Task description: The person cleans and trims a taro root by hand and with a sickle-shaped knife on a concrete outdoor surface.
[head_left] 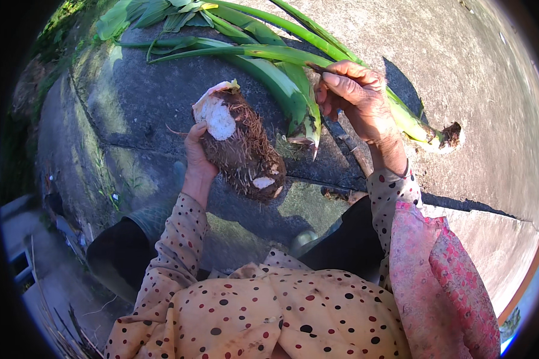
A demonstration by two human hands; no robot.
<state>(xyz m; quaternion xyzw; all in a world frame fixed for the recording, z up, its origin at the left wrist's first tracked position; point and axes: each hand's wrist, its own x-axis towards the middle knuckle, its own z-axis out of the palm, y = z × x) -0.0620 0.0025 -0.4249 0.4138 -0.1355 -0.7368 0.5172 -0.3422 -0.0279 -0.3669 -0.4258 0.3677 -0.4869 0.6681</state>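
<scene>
My left hand grips a large taro corm from its left side. The corm is brown and shaggy with root fibres; its top left end is cut to white flesh, and smaller pale patches show near its lower end. Up to the right of it, apart from the corm, my right hand is closed in a pinch. A small dark brown strip sticks out between thumb and fingers; its exact kind is unclear. Below that hand lies a tool with a wooden handle, partly hidden by my wrist.
Long green leaf stalks lie across the concrete beyond my hands, with broad leaves at far left. One thick stalk ends in a brown, rooty base at right. Grass and plants border the left edge. My knees flank the work spot.
</scene>
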